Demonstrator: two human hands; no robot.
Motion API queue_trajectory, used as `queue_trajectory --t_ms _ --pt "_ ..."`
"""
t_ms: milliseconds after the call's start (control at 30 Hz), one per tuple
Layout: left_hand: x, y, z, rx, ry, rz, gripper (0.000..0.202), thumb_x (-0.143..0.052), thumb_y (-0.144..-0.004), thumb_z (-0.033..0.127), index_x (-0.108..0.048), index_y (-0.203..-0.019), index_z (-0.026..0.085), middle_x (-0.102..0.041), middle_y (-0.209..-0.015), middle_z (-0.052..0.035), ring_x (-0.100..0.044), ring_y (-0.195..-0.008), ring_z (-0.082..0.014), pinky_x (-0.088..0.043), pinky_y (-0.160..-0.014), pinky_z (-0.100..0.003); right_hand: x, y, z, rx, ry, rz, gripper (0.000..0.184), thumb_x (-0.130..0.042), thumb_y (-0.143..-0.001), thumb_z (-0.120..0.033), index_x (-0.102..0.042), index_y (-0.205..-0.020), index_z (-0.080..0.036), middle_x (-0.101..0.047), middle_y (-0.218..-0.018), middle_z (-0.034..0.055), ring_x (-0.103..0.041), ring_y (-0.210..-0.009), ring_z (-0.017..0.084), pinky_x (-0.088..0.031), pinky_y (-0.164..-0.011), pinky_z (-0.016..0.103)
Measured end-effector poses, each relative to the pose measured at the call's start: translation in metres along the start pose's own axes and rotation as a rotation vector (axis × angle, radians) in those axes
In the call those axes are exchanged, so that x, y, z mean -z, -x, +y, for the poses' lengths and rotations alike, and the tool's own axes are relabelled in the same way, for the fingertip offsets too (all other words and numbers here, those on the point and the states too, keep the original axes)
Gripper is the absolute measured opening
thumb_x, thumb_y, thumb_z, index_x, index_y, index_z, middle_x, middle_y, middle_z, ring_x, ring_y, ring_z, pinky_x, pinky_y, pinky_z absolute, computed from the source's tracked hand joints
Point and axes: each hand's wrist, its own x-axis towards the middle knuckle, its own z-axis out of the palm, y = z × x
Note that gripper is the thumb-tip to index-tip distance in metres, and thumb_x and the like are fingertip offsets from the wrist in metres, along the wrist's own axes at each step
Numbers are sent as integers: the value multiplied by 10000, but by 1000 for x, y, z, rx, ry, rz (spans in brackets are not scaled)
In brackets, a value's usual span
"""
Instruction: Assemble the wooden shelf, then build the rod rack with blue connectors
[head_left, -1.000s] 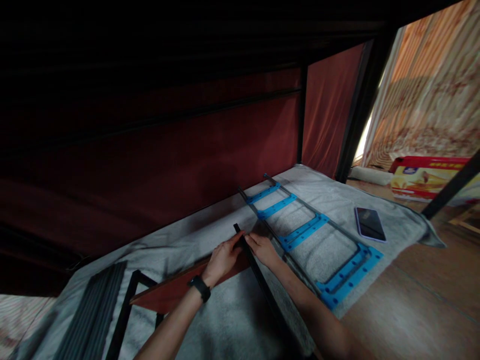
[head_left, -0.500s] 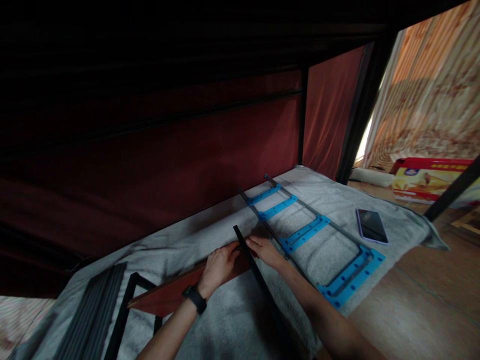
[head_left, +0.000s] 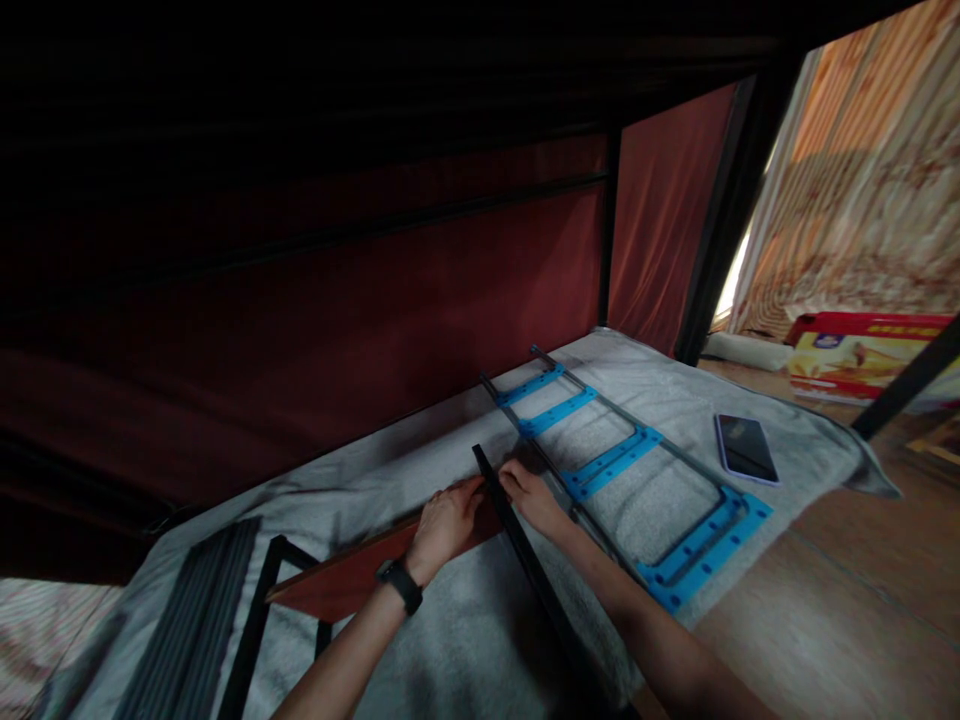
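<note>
My left hand (head_left: 448,525), with a black watch on the wrist, is wrapped over the end of a reddish-brown board (head_left: 337,583). Its fingertips reach the inner side of a black metal bar (head_left: 525,555). On the bar's outer side, my right hand (head_left: 527,492) is closed, fingers curled and pressed together by the joint with the board; anything between them is too small or hidden. At its other end the board meets a second black metal frame (head_left: 251,625). Both frame sides stand on a grey blanket (head_left: 420,655).
Right of my hands lies a ladder-like rack with blue crosspieces (head_left: 611,465) and grey rods. A phone (head_left: 746,447) rests farther right. Several dark grey tubes (head_left: 191,620) lie at left. Black bed posts (head_left: 739,200) and a dark overhead frame surround the space; a red-yellow box (head_left: 862,355) stands beyond.
My right hand's fingers have curled more tightly and drawn slightly back from the bar. My left hand stays on the board. The view has shifted a little.
</note>
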Motion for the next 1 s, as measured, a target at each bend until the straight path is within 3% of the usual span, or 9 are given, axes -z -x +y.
queue_trajectory --t_ms 167,400,567,767,867,1000 --pt "0 0 0 -7 1 12 399 -364 -959 278 -580 -1285 200 -687 -1252 -90 -654 -1108 -251 -453 -952 -339 -9 -4 4 144 165 8 232 -359 -996 -327 -496 -826 -245 -539 -717 -18 -566 -704 160 -398 -665 264" --pt "-6 0 -1 -42 -74 46 386 -345 -965 261 -556 -1281 195 -704 -1200 -107 -671 -1055 -261 -458 -918 -357 -16 -10 11 92 231 33 303 -341 -1005 -407 -480 -791 -245 -527 -674 -9 -563 -634 165 -359 -623 264" --pt "-6 1 -3 -61 -91 55 390 -333 -973 279 -555 -1282 194 -690 -1232 -111 -660 -1084 -270 -452 -940 -372 -15 -8 6 18 170 34 326 -326 -996 -448 -442 -764 -250 -492 -647 -15 -534 -614 165 -348 -622 273" --pt "-1 1 0 -38 -105 10 374 -338 -974 289 -584 -1242 203 -704 -1196 -101 -675 -1036 -259 -466 -891 -356 -5 -4 6 87 23 -73 306 -354 -981 -432 -458 -764 -243 -500 -700 -22 -515 -683 151 -405 -680 266" --pt "-1 1 1 -32 -113 2 382 -332 -977 284 -573 -1260 194 -707 -1188 -104 -672 -1048 -252 -463 -907 -354 -4 -6 6 10 -44 -82 326 -451 -942 -425 -456 -685 -225 -477 -667 -26 -485 -670 137 -415 -669 252" --pt "-3 1 3 -17 -136 9 386 -319 -981 280 -566 -1267 202 -709 -1179 -101 -675 -1038 -252 -467 -905 -363 -7 -10 0 -167 -161 -151 330 -395 -948 -391 -481 -690 -204 -458 -586 -37 -451 -509 110 -376 -482 230"
